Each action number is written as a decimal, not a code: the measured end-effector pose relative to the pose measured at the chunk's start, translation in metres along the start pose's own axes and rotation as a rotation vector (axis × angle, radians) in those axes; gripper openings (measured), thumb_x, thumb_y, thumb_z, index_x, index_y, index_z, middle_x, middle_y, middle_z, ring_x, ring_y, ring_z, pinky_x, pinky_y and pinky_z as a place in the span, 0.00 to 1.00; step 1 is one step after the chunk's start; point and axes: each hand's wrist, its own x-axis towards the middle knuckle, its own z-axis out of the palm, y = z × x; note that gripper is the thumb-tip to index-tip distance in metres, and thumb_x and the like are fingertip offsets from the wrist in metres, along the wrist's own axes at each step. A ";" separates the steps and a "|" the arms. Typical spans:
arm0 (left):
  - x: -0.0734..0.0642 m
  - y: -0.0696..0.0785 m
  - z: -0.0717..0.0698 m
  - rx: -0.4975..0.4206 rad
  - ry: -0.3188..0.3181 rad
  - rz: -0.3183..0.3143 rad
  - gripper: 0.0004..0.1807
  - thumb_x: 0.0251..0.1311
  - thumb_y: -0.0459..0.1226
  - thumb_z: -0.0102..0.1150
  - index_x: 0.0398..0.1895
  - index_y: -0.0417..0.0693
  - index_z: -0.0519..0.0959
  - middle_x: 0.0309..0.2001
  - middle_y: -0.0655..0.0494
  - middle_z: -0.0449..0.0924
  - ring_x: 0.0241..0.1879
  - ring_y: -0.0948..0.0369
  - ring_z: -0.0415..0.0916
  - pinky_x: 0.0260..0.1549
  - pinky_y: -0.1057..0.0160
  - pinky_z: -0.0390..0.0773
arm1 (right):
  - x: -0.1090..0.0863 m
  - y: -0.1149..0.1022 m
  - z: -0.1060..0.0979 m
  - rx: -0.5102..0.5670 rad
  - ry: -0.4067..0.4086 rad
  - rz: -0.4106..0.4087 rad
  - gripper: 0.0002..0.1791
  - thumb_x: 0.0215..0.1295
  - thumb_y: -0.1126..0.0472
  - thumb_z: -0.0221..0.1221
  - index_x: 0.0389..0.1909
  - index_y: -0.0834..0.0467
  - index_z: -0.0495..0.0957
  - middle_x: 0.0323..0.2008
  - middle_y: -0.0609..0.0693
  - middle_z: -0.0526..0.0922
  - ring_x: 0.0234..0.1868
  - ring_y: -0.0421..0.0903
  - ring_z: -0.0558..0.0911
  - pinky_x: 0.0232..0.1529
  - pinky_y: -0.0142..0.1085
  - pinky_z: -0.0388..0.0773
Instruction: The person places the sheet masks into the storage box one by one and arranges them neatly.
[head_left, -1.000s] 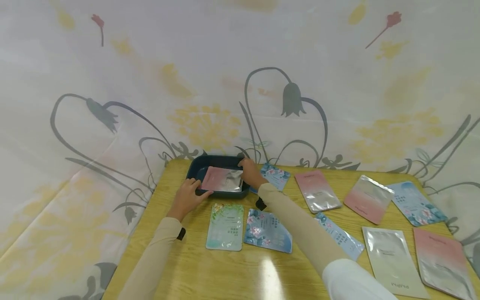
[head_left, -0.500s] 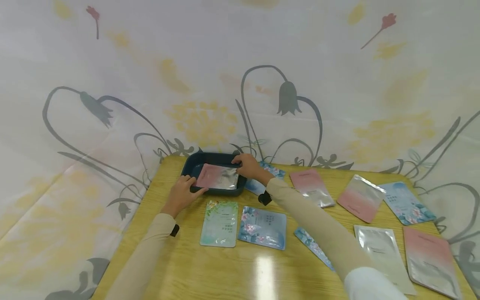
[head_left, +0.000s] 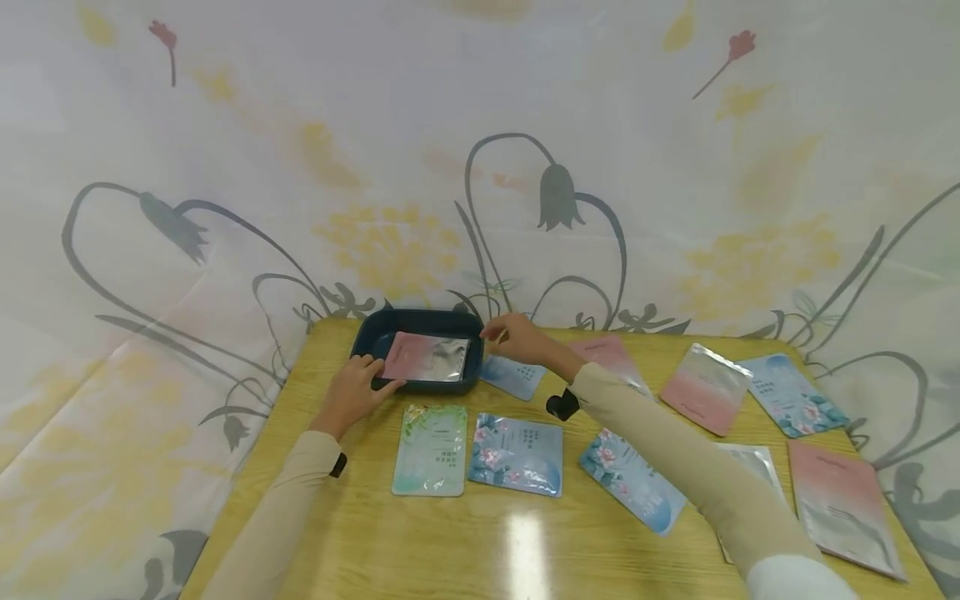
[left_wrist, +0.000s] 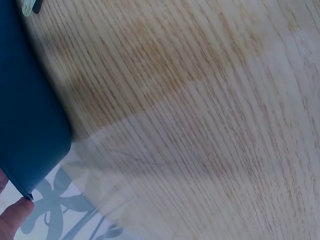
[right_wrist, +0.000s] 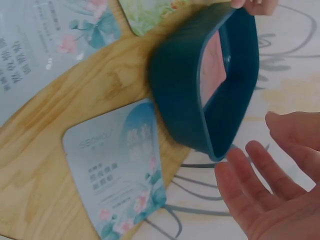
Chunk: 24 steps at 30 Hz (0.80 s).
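Observation:
A dark blue plastic bin (head_left: pixel 427 320) stands at the back left of the wooden table. My left hand (head_left: pixel 348 395) pinches its rim at the near left corner; in the left wrist view the fingers (left_wrist: pixel 14 216) sit on both sides of the rim. Inside lies a pink-and-silver mask sachet (head_left: pixel 423 357); anything under it is hidden. Just off the bin's right end is my right hand (head_left: pixel 525 340), fingers loosely spread and holding nothing, as the right wrist view shows. Below that hand a blue floral sachet (head_left: pixel 513 377) lies on the table, partly covered by it.
In front of the bin lie a green sachet (head_left: pixel 431 450) and a blue floral sachet (head_left: pixel 517 454). Another blue one (head_left: pixel 630 479) is partly under the right arm. Several pink, silver and blue sachets (head_left: pixel 707 390) spread across the right side. A floral cloth (head_left: pixel 360 125) hangs behind.
The right hand has come out of the bin and moved right, letting go of the pink-and-silver sachet, which stays inside. The left hand keeps its place on the rim. The whole view has shifted slightly.

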 end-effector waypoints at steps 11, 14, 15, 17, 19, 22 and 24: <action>-0.004 0.001 0.005 0.059 0.018 0.001 0.29 0.58 0.58 0.58 0.25 0.38 0.75 0.21 0.53 0.60 0.21 0.57 0.55 0.23 0.59 0.63 | -0.034 0.012 -0.001 -0.033 -0.002 0.028 0.14 0.61 0.68 0.60 0.48 0.65 0.78 0.43 0.60 0.80 0.43 0.55 0.81 0.44 0.40 0.78; -0.003 0.002 0.007 0.054 0.021 -0.022 0.23 0.45 0.49 0.72 0.25 0.38 0.75 0.22 0.53 0.61 0.22 0.57 0.55 0.24 0.58 0.62 | -0.044 0.013 -0.001 -0.019 0.003 0.022 0.13 0.62 0.68 0.60 0.47 0.65 0.78 0.42 0.59 0.80 0.42 0.54 0.81 0.44 0.41 0.77; -0.003 0.002 0.008 0.053 0.022 -0.028 0.23 0.43 0.48 0.73 0.26 0.38 0.75 0.22 0.52 0.61 0.22 0.57 0.55 0.25 0.58 0.62 | -0.047 0.013 -0.001 -0.015 0.006 0.015 0.13 0.62 0.68 0.60 0.47 0.66 0.79 0.42 0.59 0.80 0.41 0.54 0.81 0.44 0.41 0.77; -0.003 0.002 0.009 0.050 0.022 -0.033 0.23 0.43 0.47 0.74 0.26 0.38 0.75 0.22 0.52 0.61 0.22 0.57 0.54 0.25 0.58 0.62 | -0.054 0.013 -0.001 -0.007 0.009 0.024 0.12 0.62 0.67 0.60 0.46 0.65 0.79 0.41 0.59 0.80 0.41 0.53 0.81 0.43 0.41 0.77; -0.003 0.003 0.009 0.049 0.020 -0.036 0.23 0.43 0.47 0.74 0.26 0.38 0.75 0.22 0.52 0.61 0.23 0.56 0.54 0.26 0.57 0.63 | -0.059 0.014 -0.001 0.002 0.009 0.030 0.12 0.62 0.67 0.60 0.47 0.64 0.79 0.41 0.60 0.80 0.40 0.53 0.81 0.42 0.41 0.77; -0.003 0.002 0.009 0.045 0.029 -0.030 0.23 0.42 0.46 0.74 0.26 0.38 0.75 0.22 0.52 0.61 0.23 0.56 0.54 0.26 0.57 0.63 | -0.066 0.017 -0.001 0.002 0.008 0.036 0.13 0.62 0.66 0.60 0.47 0.64 0.79 0.41 0.59 0.81 0.40 0.54 0.81 0.41 0.40 0.78; -0.004 0.002 0.009 0.042 0.036 -0.026 0.23 0.40 0.45 0.75 0.25 0.37 0.74 0.22 0.52 0.61 0.22 0.56 0.54 0.26 0.57 0.63 | -0.071 0.020 0.000 0.009 0.007 0.046 0.13 0.62 0.66 0.60 0.47 0.64 0.79 0.41 0.58 0.81 0.40 0.54 0.81 0.41 0.40 0.78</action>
